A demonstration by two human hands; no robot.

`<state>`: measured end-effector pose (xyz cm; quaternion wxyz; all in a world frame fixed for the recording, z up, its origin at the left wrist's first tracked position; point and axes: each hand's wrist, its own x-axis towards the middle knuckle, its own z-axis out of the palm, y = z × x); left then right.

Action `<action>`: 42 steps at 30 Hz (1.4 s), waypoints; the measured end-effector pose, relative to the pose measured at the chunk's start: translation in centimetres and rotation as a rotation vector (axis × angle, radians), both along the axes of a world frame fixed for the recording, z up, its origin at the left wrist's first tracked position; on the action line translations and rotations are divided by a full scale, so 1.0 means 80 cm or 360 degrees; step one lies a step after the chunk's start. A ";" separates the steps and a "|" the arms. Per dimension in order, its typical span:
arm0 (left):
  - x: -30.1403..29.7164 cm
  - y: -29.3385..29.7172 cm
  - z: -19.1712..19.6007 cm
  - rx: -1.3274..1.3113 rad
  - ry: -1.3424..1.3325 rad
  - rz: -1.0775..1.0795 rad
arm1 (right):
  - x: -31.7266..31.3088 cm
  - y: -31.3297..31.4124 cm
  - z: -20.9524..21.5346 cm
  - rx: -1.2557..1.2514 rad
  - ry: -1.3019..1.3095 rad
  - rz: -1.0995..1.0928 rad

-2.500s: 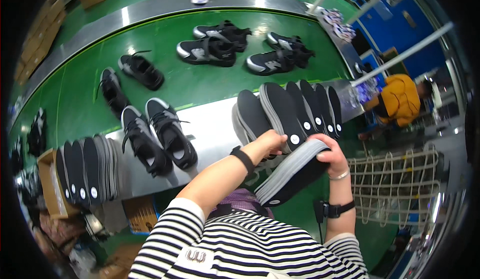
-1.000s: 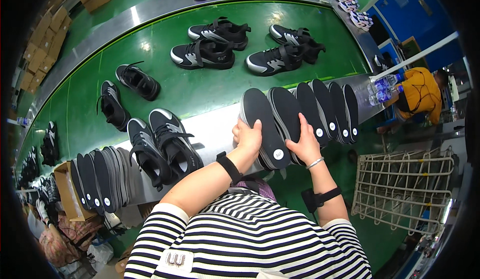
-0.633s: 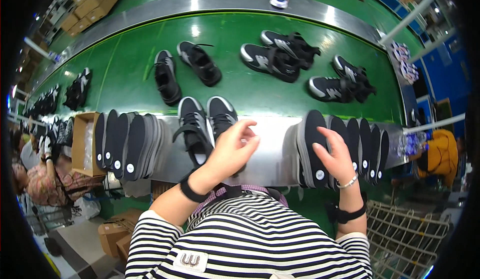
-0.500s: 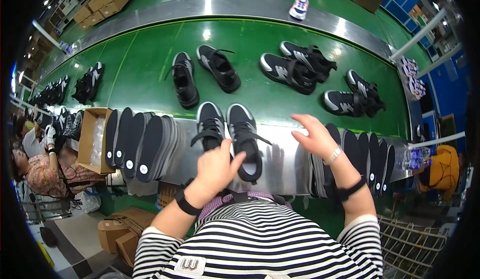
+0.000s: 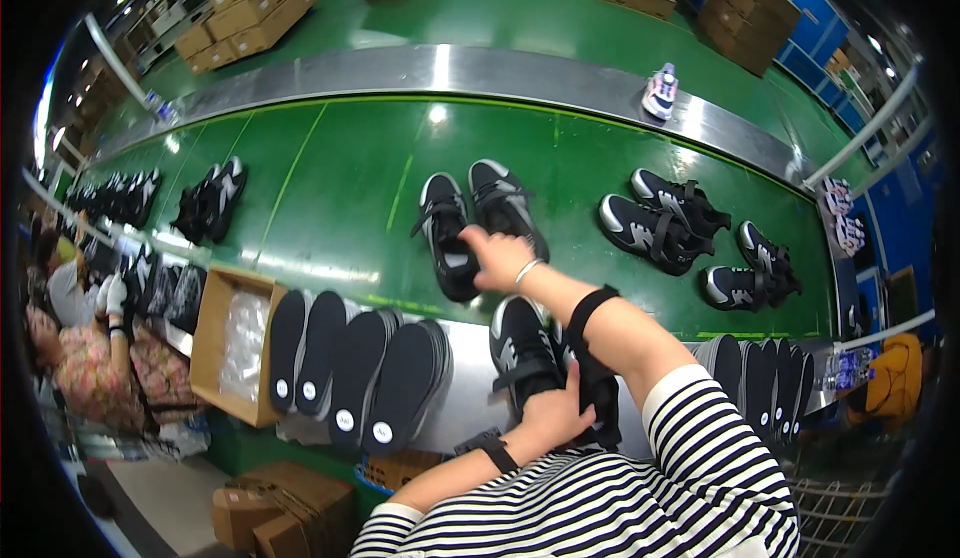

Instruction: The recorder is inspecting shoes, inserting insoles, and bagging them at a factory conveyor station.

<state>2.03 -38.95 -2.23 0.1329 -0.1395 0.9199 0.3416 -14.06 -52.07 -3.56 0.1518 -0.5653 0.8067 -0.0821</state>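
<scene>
Two black sneakers (image 5: 520,343) with silver toes stand side by side on the metal edge in front of me. My left hand (image 5: 555,418) grips the heel end of the left sneaker. Its thumb sticks up toward the right one, which my right forearm partly covers; the other fingers are mostly hidden. My right hand (image 5: 503,258) reaches across to a second pair (image 5: 440,213) on the green surface. It rests at the opening of that pair's left sneaker, thumb and finger spread apart. The other sneaker of this pair (image 5: 497,193) stands behind the hand.
Black insoles (image 5: 405,383) stack up left of the sneakers, beside a carton (image 5: 210,348) with clear plastic. More insoles (image 5: 745,388) lie on the right. Further sneaker pairs (image 5: 660,223) stand at right and far left. A white and pink shoe (image 5: 660,93) sits on the far metal rail.
My right hand has moved left and forward from the air on the right to the second pair. My left hand stays at the near sneakers. The view has shifted left.
</scene>
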 end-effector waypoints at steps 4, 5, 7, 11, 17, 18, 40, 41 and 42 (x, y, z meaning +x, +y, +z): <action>-0.004 0.000 -0.037 0.0163 -0.0040 -0.0149 | 0.046 -0.034 0.001 0.0346 0.0169 0.0041; 0.012 0.016 -0.118 0.0135 0.0313 -0.0095 | 0.054 -0.054 0.004 0.0488 0.0135 -0.0011; -0.002 -0.001 -0.045 0.0262 0.0103 -0.0126 | 0.027 -0.045 -0.005 0.0529 0.0112 -0.0143; -0.005 -0.006 -0.008 0.0143 -0.0019 -0.0025 | -0.043 0.008 -0.015 0.0286 -0.0071 -0.0229; 0.001 -0.023 -0.005 -0.0046 0.0001 0.0219 | -0.144 0.162 -0.006 0.0282 -0.0083 -0.0503; -0.002 -0.031 -0.006 -0.0095 0.0028 0.0286 | -0.155 0.186 -0.003 0.0338 -0.0101 -0.0569; -0.232 -0.079 -0.049 -0.0558 -0.0321 0.0544 | -0.369 0.598 -0.022 0.0264 0.1237 -0.1097; -0.232 -0.077 -0.048 -0.0566 -0.0350 0.0546 | -0.378 0.610 -0.032 0.0251 0.1438 -0.0898; -0.229 -0.077 -0.050 -0.0592 -0.0332 0.0567 | -0.386 0.602 -0.033 0.0239 0.1427 -0.0865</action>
